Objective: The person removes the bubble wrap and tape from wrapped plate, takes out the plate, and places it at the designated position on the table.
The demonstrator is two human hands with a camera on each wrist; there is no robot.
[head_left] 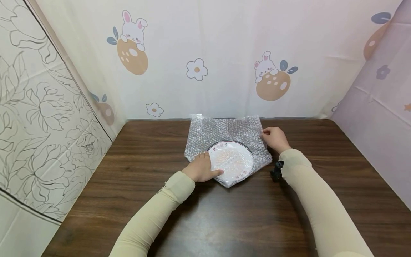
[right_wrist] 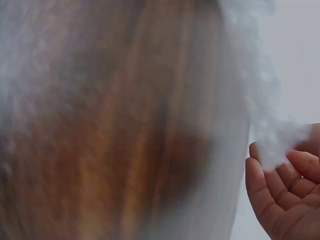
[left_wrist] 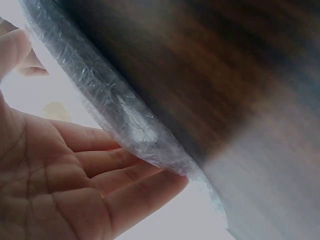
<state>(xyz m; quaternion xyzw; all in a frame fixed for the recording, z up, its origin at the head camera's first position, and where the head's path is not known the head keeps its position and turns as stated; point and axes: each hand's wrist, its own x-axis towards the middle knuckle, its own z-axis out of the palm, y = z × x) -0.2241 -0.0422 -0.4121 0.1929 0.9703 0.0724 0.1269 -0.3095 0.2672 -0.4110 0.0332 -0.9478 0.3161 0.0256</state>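
Note:
A round white plate with a dark rim line and red marks is on clear bubble wrap in the head view. Glossy film shows over the plate's face, and the wrap comes to a point at its near edge. My left hand rests on the plate's left side, thumb lying across its face. In the left wrist view its nearly straight fingers touch the wrapped edge. With thumb and fingertips, my right hand pinches the right edge of the wrap; the right wrist view shows that crumpled edge between the fingers.
Everything lies toward the far side of a dark wooden table. A curtain printed with rabbits and flowers hangs behind it. Beside the right cuff is a small black object. A panel with drawn flowers stands at left.

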